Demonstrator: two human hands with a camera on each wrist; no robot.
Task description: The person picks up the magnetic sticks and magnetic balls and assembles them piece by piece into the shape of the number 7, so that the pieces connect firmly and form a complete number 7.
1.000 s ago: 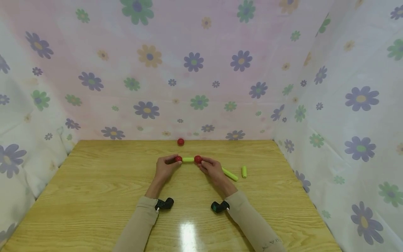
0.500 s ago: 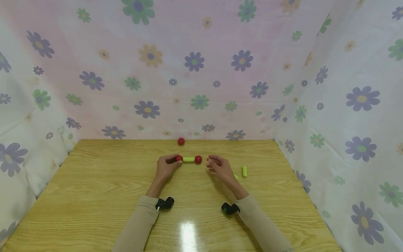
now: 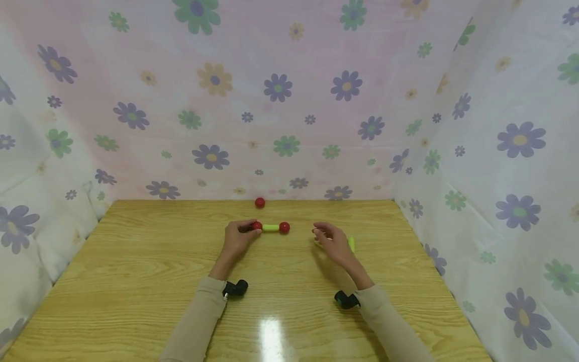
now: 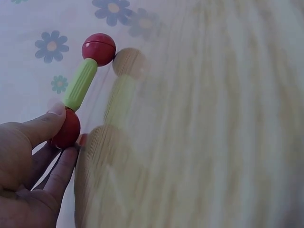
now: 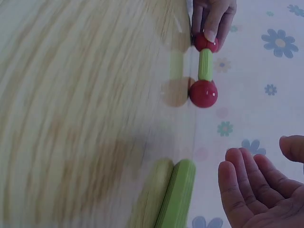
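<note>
A short green ribbed rod [image 3: 271,228] joins two red balls, lying crosswise on the table in the head view. My left hand [image 3: 236,241] pinches the left-hand red ball [image 4: 68,129] between thumb and fingers. The other red ball [image 3: 284,228] stands free at the rod's right end. My right hand [image 3: 333,243] hovers to the right of it, holding nothing, its fingers apart from the thumb in the right wrist view. A green rod [image 5: 178,194] lies on the table beside those fingers; in the head view the right hand mostly hides it.
A loose red ball [image 3: 260,202] sits at the table's back edge. Another short green rod [image 3: 351,244] shows just past my right hand. Flowered cloth [image 3: 278,120] hangs behind and at both sides of the wooden table [image 3: 149,281].
My right hand has let go of the right-hand red ball and moved right, over the longer green rod. My left hand keeps its pinch in the same place.
</note>
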